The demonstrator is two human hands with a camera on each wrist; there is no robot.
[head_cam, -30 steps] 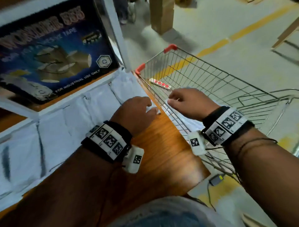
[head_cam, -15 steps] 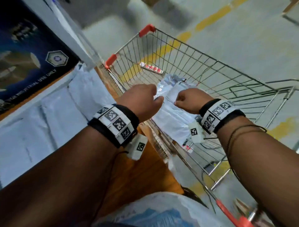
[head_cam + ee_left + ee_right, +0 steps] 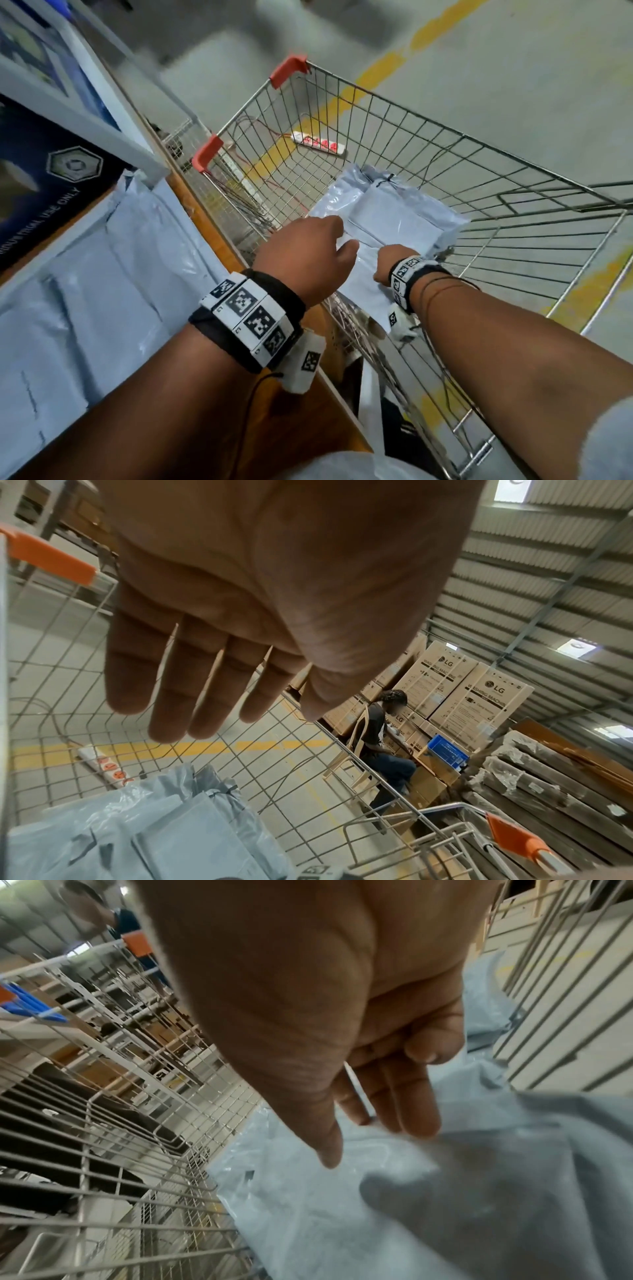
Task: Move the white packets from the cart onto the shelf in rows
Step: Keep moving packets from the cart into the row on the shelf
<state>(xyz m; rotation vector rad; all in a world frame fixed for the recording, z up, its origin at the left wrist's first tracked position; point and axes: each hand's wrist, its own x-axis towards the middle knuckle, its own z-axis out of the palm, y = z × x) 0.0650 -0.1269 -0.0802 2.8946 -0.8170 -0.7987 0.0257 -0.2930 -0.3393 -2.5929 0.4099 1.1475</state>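
White packets (image 3: pixel 387 219) lie in the wire cart (image 3: pixel 513 212), and others already lie on the shelf (image 3: pixel 102 274) beside it. Your left hand (image 3: pixel 305 257) hovers above them with straight fingers; your right hand (image 3: pixel 388 262) reaches down with loose fingers touching a packet.

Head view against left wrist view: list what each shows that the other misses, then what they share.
Only the head view shows the shelf with white packets already laid on it, the dark printed box behind them, and the right hand down on the packets in the cart.

Only the left wrist view shows the left hand's straight, empty fingers from below, the stacked washing machine cartons and a seated person.

Both show the left hand, the wire cart, the packets in the cart and the yellow floor line.
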